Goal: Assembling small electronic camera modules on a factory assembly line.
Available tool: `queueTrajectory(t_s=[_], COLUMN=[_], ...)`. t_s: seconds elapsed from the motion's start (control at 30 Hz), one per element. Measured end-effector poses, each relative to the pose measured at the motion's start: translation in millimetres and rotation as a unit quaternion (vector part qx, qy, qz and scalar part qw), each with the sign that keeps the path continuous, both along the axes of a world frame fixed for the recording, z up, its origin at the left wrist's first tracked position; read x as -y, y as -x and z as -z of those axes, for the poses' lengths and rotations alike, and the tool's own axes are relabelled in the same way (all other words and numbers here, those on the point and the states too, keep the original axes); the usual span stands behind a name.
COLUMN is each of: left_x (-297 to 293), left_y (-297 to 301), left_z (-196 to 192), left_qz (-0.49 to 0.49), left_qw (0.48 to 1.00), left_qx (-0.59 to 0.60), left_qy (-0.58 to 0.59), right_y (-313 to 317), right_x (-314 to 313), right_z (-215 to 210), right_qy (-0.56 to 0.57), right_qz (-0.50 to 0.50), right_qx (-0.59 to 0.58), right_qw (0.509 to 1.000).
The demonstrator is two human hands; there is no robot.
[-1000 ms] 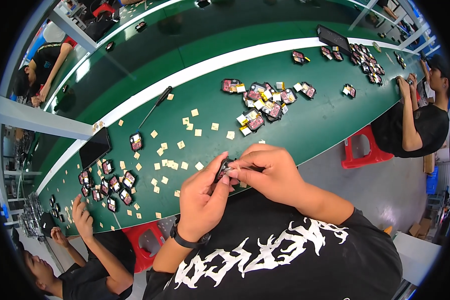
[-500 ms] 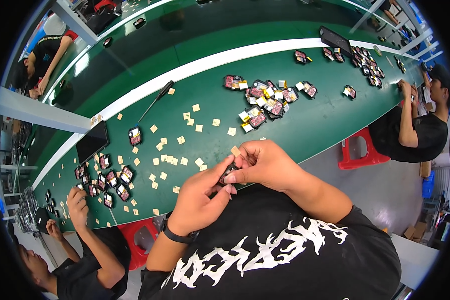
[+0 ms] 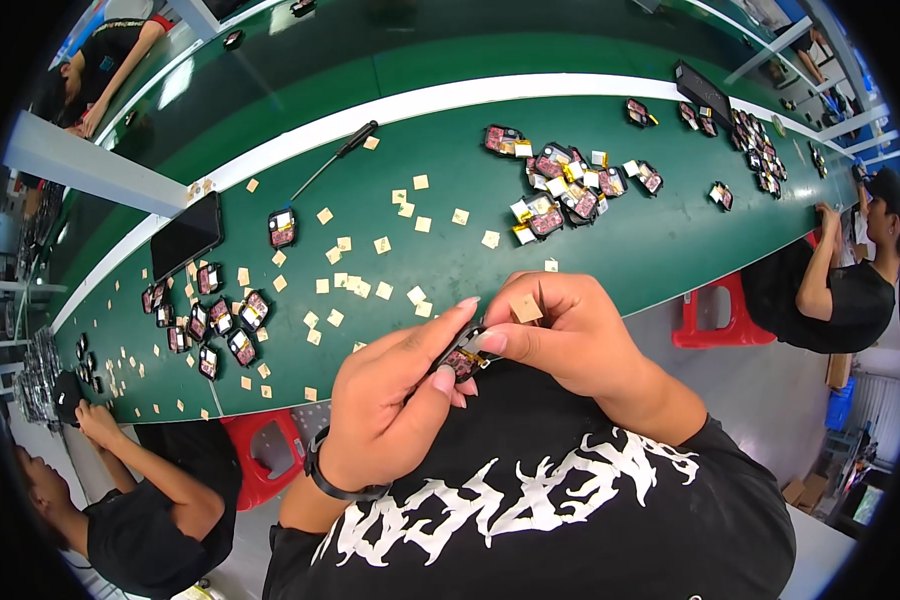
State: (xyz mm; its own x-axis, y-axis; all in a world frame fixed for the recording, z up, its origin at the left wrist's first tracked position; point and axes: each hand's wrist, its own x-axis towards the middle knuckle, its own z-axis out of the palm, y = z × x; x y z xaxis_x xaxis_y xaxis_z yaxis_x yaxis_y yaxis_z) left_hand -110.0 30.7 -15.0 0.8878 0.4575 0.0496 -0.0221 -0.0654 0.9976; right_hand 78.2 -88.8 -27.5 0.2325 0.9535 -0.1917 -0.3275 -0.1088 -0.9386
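Observation:
My left hand point(image 3: 395, 395) is closed around a small black-cased electronic module point(image 3: 462, 362) with a reddish circuit board, held tilted above the table's near edge. My right hand point(image 3: 565, 335) is closed, its thumb tip against the module's upper end. A small beige square point(image 3: 526, 308) sits at its curled fingers, and a thin dark point sticks up beside it; what that point belongs to is hidden. Similar beige squares point(image 3: 382, 245) lie scattered on the green table beyond my left hand. A pile of similar modules point(image 3: 570, 185), with silver-and-yellow battery pouches, lies ahead to the right.
More modules point(image 3: 220, 318) lie at the left, near a black flat tablet-like slab point(image 3: 187, 237). A screwdriver point(image 3: 335, 160) rests toward the white rail point(image 3: 420, 100). A black tray point(image 3: 703, 92) stands at the far right. Co-workers sit on both sides beside red stools point(image 3: 720, 312).
The module has tipped so its circuit board shows more. My right fingers have drawn back to the right with the beige square. The camera view has shifted slightly.

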Motion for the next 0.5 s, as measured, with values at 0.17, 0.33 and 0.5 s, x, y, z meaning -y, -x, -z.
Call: queueTrajectory(t_s=[0.17,0.33,0.5], left_x=[-2,-47,-104], left_y=[7,60,106], left_z=[10,45,60], left_qz=[-0.074,-0.250,-0.376], left_qw=[0.994,0.953,0.863], left_qx=[-0.041,-0.111,-0.201], left_qy=[-0.064,-0.130,-0.272], right_y=[-2,-51,-58], right_x=[-7,-1,-15], right_z=[-1,23,9], right_qy=[-0.016,-0.040,0.025], right_qz=[0.030,0.137,0.016], right_qx=[0.158,0.615,0.680], right_qw=[0.987,0.776,0.733])
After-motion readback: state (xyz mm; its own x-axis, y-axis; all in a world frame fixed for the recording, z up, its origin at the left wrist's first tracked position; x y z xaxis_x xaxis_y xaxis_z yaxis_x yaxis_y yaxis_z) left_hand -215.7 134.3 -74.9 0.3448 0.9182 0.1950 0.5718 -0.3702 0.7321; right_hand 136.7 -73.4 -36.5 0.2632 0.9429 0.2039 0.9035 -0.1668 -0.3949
